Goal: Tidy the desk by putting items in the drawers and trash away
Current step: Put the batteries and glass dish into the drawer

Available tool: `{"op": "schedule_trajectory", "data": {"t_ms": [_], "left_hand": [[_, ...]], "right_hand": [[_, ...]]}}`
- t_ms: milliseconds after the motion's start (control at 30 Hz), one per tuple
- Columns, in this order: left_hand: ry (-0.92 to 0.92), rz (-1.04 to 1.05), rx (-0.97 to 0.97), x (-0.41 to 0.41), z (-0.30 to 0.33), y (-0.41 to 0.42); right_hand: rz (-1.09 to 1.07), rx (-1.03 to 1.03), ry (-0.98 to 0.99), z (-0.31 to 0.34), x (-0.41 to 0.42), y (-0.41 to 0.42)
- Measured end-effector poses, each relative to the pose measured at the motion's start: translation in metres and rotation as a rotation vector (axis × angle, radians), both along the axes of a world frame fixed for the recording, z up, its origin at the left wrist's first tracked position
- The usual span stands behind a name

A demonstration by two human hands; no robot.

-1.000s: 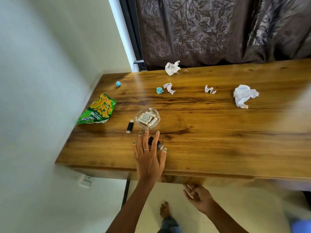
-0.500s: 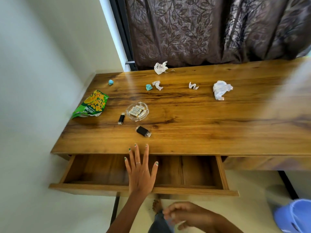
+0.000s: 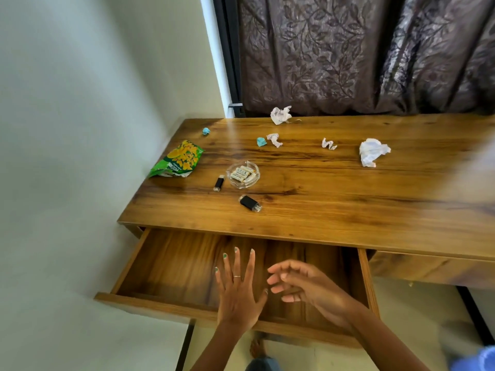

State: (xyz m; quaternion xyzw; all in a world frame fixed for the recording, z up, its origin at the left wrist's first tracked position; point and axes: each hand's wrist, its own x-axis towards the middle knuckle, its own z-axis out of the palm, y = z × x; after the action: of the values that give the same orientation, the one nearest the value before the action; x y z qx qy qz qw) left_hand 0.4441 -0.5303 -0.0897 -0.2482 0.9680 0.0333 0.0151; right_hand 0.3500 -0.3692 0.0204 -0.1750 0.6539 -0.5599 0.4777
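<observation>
Both of my hands hang empty over the open drawer (image 3: 171, 271), the left hand (image 3: 237, 293) flat with fingers spread, the right hand (image 3: 308, 286) loosely curled and holding nothing. Nearest thing to put away is the black USB drive (image 3: 249, 203) on the table (image 3: 348, 210), straight ahead beyond my left hand's fingertips, its long axis slanting down to the right, clear cap toward me. My left hand is nearer, I judge.
</observation>
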Motion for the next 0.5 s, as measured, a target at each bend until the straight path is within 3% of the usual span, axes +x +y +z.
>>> {"op": "schedule_trajectory", "data": {"t_ms": [267, 500], "left_hand": [[-0.055, -0.017, 0.101, 0.012, 0.002, 0.004], [0.268, -0.022, 0.164, -0.049, 0.036, -0.058]], "right_hand": [[-0.194, 0.051, 0.143, 0.016, -0.030, -0.037], [-0.243, 0.101, 0.488, 0.027, -0.089, -0.111]]}}
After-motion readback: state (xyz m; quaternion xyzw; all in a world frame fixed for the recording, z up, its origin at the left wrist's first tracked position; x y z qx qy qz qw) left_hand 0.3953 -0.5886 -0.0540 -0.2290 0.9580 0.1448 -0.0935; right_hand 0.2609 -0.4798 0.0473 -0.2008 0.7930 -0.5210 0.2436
